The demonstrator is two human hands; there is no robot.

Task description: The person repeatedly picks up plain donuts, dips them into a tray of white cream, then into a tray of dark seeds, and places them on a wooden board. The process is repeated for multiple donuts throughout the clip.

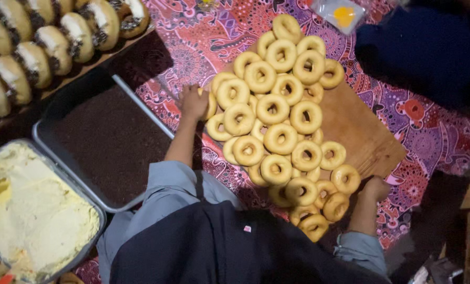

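a heap of plain ring doughnuts (pixel 281 113), golden and unglazed, lies stacked in overlapping layers on a wooden board (pixel 357 131) set slantwise over a red and purple patterned cloth (pixel 203 47). the person's left hand (pixel 193 102) is curled around a doughnut at the left edge of the pile, its grip closed on that one ring. the right hand (pixel 376 188) rests at the board's lower corner, just beside the last doughnuts of the heap; whether its grip is closed on the board edge or merely bunched against it cannot be told from this view. both arms wear pale blue sleeves (pixel 166 181) under a dark apron (pixel 230 247).

the doughnuts look light and soft, likely to dent under a hard pinch and to slide off one another where they lie stacked; by the look of it each is best taken gently around the outer ring or with a finger through the hole, from the top layer first.

left of the cloth sits a metal tray of dark brown sprinkles (pixel 111 142), and touching it at the lower left a tray of pale yellow grated topping (pixel 30 210). along the upper left, finished doughnuts with pale topping and dark filling (pixel 51 42) stand on edge in rows. a small clear packet with a yellow centre (pixel 343 13) lies at the top, near a dark blue cloth shape (pixel 419 47).
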